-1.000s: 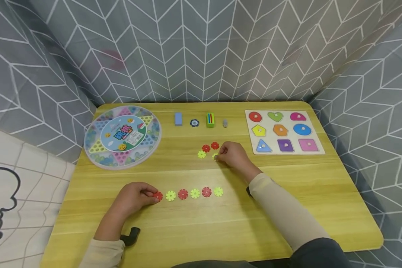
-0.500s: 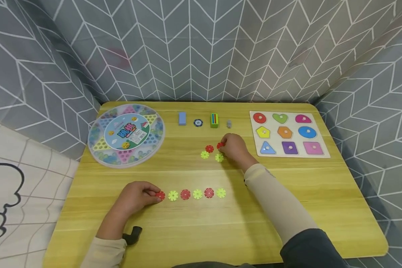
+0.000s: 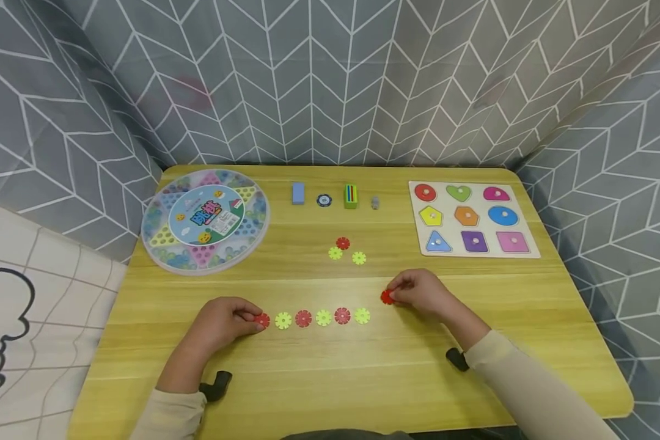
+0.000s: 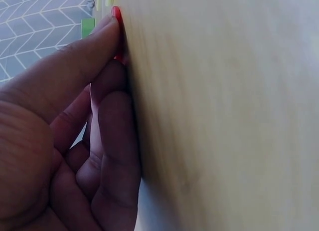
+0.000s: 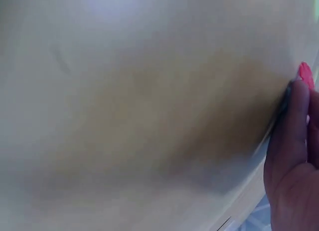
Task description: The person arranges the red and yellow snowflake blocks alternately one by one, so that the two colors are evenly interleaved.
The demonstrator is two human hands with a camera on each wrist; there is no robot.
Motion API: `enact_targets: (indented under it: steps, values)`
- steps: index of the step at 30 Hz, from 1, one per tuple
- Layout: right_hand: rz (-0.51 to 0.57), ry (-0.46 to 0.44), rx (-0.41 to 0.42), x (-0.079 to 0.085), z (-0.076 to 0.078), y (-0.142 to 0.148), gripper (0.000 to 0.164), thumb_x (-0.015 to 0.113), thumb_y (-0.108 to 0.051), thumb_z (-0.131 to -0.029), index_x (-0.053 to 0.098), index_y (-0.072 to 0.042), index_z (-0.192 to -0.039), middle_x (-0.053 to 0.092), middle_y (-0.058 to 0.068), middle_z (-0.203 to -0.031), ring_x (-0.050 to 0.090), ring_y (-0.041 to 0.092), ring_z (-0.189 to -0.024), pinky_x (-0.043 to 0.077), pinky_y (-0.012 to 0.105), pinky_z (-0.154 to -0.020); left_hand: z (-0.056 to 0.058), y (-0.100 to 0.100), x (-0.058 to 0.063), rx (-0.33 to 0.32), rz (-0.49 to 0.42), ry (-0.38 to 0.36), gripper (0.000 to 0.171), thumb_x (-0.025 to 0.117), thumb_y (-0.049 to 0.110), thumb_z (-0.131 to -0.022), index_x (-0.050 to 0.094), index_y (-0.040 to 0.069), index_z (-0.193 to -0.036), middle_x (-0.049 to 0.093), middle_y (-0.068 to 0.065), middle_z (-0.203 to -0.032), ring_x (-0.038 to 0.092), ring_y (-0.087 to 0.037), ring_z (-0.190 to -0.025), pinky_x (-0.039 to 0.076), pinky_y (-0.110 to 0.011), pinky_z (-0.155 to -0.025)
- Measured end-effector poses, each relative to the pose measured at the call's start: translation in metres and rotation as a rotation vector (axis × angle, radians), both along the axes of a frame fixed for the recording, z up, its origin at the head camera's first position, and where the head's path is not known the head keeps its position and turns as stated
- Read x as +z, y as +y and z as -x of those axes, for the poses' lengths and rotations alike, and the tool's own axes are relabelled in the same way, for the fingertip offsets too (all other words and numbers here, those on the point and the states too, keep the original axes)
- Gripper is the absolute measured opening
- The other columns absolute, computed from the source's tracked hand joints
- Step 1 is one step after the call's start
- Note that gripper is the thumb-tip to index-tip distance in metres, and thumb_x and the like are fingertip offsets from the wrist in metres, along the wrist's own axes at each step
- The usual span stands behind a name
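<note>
1. The right hand [image 3: 425, 294] pinches a red notched disc [image 3: 386, 297] at its fingertips; whether that disc touches the table [image 3: 330, 385] I cannot tell.
2. The left hand [image 3: 224, 324] pinches the end red disc [image 3: 262, 320] between thumb and finger, its other fingers curled beneath and close to the tabletop.
3. Both forearms reach in from the near side — the left one angling up and rightward, the right one slanting up and leftward.
4. Between the hands runs a row of alternating yellow-green and red discs [image 3: 323, 317], continuing from the left hand's disc; the right hand's disc is just beyond its right end, slightly farther from the person.
5. Past the row lie a loose red disc [image 3: 343, 243] and two loose yellow-green discs [image 3: 359, 258].
6. Farther out — a round game board [image 3: 206, 215] at left, a shape puzzle [image 3: 453, 235] at right, and a blue block [image 3: 298, 194] between them.
</note>
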State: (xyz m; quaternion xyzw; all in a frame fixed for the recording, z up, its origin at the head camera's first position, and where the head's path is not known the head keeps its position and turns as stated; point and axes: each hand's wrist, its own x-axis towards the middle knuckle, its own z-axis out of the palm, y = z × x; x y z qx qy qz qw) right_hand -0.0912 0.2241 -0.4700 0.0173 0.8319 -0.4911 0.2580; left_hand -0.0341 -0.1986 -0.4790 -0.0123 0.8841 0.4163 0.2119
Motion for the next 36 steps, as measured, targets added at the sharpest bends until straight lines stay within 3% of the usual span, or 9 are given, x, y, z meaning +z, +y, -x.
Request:
enact_targets:
  steps: [6,14,19,26,30,36]
  values:
    - [-0.202,0.170,0.155,0.004,-0.029,-0.017,0.004,0.077,-0.002,-0.091,0.077,-0.006,-0.092,0.068,-0.002,-0.082,0.059,0.015,-0.074,0.052,0.031,-0.069,0.001,-0.002,0.000,0.000,-0.003,0.011,0.021,0.088,0.019,-0.085,0.081,0.011,-0.102,0.069,0.003,-0.085,0.065,-0.014,-0.075,0.053,-0.035,-0.074]
    - [-0.304,0.267,0.206,0.001,-0.033,-0.029,0.011,0.077,-0.002,-0.091,0.074,-0.011,-0.085,0.065,-0.006,-0.078,0.058,0.011,-0.073,0.051,0.032,-0.070,-0.001,-0.001,-0.001,0.006,-0.002,-0.005,0.021,0.089,0.019,-0.084,0.081,0.011,-0.102,0.069,0.003,-0.085,0.065,-0.014,-0.075,0.053,-0.035,-0.074]
    - [-0.326,0.262,0.169,0.009,-0.009,-0.031,0.002,0.075,-0.008,-0.094,0.074,-0.007,-0.093,0.066,-0.001,-0.084,0.059,0.016,-0.078,0.052,0.036,-0.075,-0.002,-0.001,-0.001,0.000,-0.006,-0.003,0.020,0.088,0.018,-0.085,0.081,0.011,-0.102,0.069,0.003,-0.085,0.065,-0.014,-0.076,0.053,-0.035,-0.074]
    - [-0.376,0.288,0.153,0.006,0.043,-0.051,0.037,0.078,-0.025,-0.095,0.071,0.002,-0.119,0.068,0.007,-0.098,0.060,0.025,-0.091,0.051,0.043,-0.088,-0.002,-0.002,-0.002,0.000,-0.005,0.010,0.021,0.089,0.018,-0.084,0.081,0.010,-0.102,0.069,0.004,-0.084,0.066,-0.013,-0.075,0.053,-0.035,-0.075]
    - [-0.444,0.339,0.193,0.001,0.055,-0.060,0.037,0.079,-0.026,-0.094,0.072,0.002,-0.117,0.065,0.009,-0.095,0.058,0.026,-0.088,0.050,0.043,-0.086,-0.001,0.000,-0.003,-0.005,-0.010,0.007,0.021,0.089,0.020,-0.085,0.081,0.011,-0.102,0.069,0.004,-0.085,0.065,-0.014,-0.076,0.053,-0.035,-0.074]
    - [-0.472,0.374,0.193,-0.002,0.061,-0.064,0.023,0.080,-0.016,-0.093,0.071,0.000,-0.107,0.063,0.009,-0.092,0.057,0.026,-0.086,0.048,0.042,-0.083,0.000,0.000,-0.001,0.000,-0.005,0.008,0.022,0.089,0.019,-0.084,0.081,0.011,-0.103,0.069,0.003,-0.085,0.064,-0.014,-0.076,0.053,-0.035,-0.072]
